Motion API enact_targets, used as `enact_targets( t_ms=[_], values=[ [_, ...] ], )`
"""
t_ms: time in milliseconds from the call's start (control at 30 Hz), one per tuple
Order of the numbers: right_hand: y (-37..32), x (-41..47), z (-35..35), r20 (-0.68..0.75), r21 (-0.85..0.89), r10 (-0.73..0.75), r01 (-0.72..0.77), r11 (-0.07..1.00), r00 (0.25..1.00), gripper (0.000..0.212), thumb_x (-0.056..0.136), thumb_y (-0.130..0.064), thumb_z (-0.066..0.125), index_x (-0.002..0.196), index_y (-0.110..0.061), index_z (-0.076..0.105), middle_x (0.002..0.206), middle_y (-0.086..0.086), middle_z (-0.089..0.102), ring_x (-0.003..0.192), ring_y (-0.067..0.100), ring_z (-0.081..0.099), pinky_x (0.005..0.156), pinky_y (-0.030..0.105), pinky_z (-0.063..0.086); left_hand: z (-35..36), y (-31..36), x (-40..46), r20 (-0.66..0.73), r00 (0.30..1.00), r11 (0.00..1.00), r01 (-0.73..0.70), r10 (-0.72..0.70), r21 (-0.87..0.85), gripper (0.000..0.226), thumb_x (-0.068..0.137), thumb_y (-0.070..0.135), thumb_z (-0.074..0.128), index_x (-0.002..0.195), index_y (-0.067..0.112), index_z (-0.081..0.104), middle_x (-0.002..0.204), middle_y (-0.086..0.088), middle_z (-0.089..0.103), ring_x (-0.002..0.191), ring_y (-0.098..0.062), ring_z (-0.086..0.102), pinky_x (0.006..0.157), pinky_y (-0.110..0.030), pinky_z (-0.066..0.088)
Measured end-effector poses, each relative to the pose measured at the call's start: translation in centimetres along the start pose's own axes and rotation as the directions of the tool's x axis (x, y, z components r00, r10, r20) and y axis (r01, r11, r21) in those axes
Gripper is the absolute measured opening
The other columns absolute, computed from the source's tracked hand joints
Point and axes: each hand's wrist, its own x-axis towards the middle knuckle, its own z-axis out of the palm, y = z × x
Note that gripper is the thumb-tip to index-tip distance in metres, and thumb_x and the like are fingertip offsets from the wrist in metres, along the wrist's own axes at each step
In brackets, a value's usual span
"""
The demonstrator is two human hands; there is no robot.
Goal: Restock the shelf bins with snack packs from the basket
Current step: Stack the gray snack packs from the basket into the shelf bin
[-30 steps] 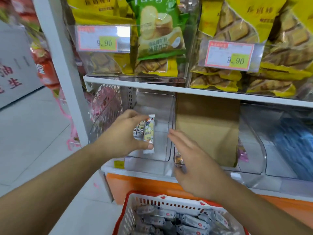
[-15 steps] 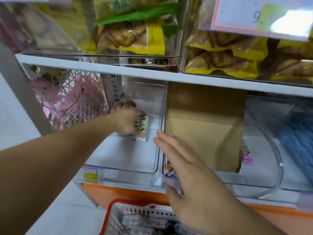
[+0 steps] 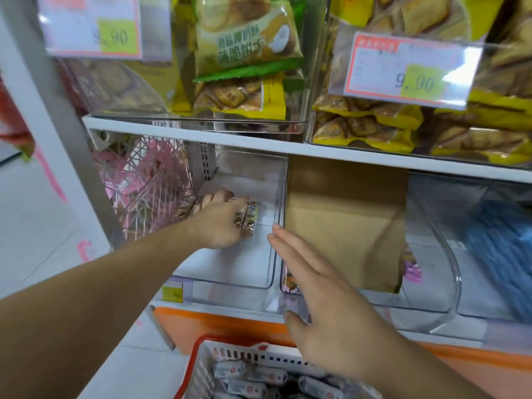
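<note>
Head view: left hand (image 3: 218, 223) grips small printed snack packs (image 3: 251, 218) (glossy wrappers); right hand (image 3: 319, 295) spread flat

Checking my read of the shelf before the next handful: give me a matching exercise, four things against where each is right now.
Things:
1. snack packs
2. right hand
3. cardboard box
4. basket

Places:
A. below the shelf, at the bottom edge of the view
B. in the bin right of the clear bin
C. deep in the clear bin, under the left hand
D. open, in front of the bins' front edge

Pairs: 1-C, 2-D, 3-B, 4-A
</note>
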Motion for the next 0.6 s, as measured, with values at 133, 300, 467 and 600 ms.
enact_targets(
  t_ms=[133, 300, 467, 600],
  values=[
    [0.0, -0.4, 0.0, -0.041, 0.020, -0.017, 0.018, 1.000, 0.999, 0.095, 0.097, -0.016, 0.062, 0.165, -0.047, 0.004, 0.163, -0.042, -0.013, 0.151, -0.014, -0.016, 0.125, 0.018, 0.005, -1.2, 1.0, -6.1, -0.262, 0.961, 0.976, -0.137, 0.089, -0.171, 0.056, 0.099, 0.042, 0.062, 0.151, 0.036, 0.045, 0.154, 0.003, 0.038, 0.142, -0.031, 0.030, 0.119, -0.046, 0.027],
    [-1.4, -2.0, 0.9, -0.157, 0.021, -0.072, 0.076, 0.997, 0.985, 0.084, 0.095, -0.014, 0.064, 0.162, -0.047, 0.026, 0.169, -0.032, 0.005, 0.155, -0.010, -0.005, 0.120, 0.010, 0.003, -0.9, 2.0, -16.0, -0.389, 0.909, 0.852, -0.319, 0.151, -0.414, 0.034, 0.099, 0.031, 0.066, 0.132, 0.036, 0.064, 0.135, 0.021, 0.051, 0.128, -0.002, 0.047, 0.108, -0.026, 0.037],
    [-2.6, -4.7, 3.1, -0.233, 0.024, -0.076, 0.084, 0.996, 0.970, 0.067, 0.087, -0.014, 0.067, 0.151, -0.029, 0.051, 0.156, -0.010, 0.042, 0.143, 0.014, 0.035, 0.117, 0.014, 0.021, 3.6, 1.8, -23.4, -0.412, 0.908, 0.764, -0.313, 0.068, -0.564, 0.026, 0.095, 0.012, 0.070, 0.112, 0.032, 0.072, 0.119, 0.018, 0.061, 0.114, -0.005, 0.060, 0.090, -0.024, 0.048],
    [-2.1, -6.8, 5.3, -0.024, 0.056, 0.068, -0.067, 0.996, 0.997, 0.056, 0.097, -0.020, 0.066, 0.151, -0.028, 0.052, 0.150, -0.006, 0.051, 0.138, 0.016, 0.044, 0.115, 0.030, 0.036, 10.5, -0.4, -25.9, -0.236, 0.972, 0.868, -0.125, 0.009, -0.481, 0.031, 0.091, 0.041, 0.065, 0.122, 0.037, 0.064, 0.124, 0.020, 0.056, 0.116, 0.002, 0.053, 0.100, -0.026, 0.045]
  ],
)
